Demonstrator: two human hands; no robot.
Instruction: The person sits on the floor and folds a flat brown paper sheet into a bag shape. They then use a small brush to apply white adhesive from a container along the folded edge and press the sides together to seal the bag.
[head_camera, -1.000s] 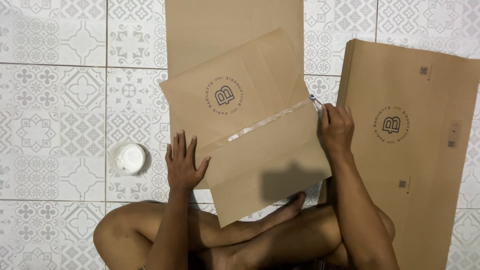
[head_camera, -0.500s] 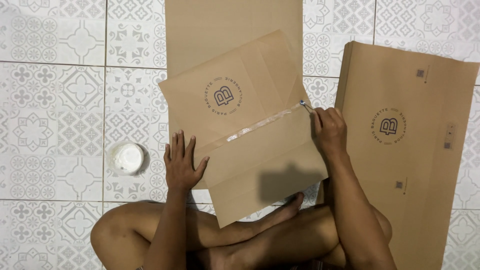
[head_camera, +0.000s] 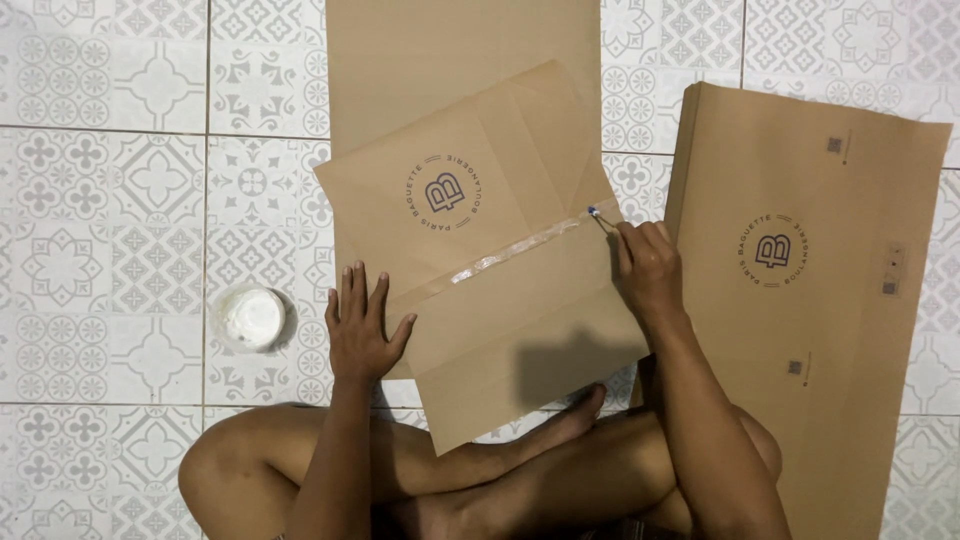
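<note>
The brush (head_camera: 597, 215), pinched in the right hand (head_camera: 648, 268), was drawn back along the glossy glue strip (head_camera: 515, 250); the left hand (head_camera: 358, 328), fingers spread, pressed the paper sheet (head_camera: 480, 250) flat on the floor.

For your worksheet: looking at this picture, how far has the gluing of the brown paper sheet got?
Done: a glossy wet strip crosses the brown sheet. In hand: the right hand holds a small applicator at the strip's right end; the left hand presses the sheet flat. Left: the fold appears unclosed, and the stack looks untouched.
</note>
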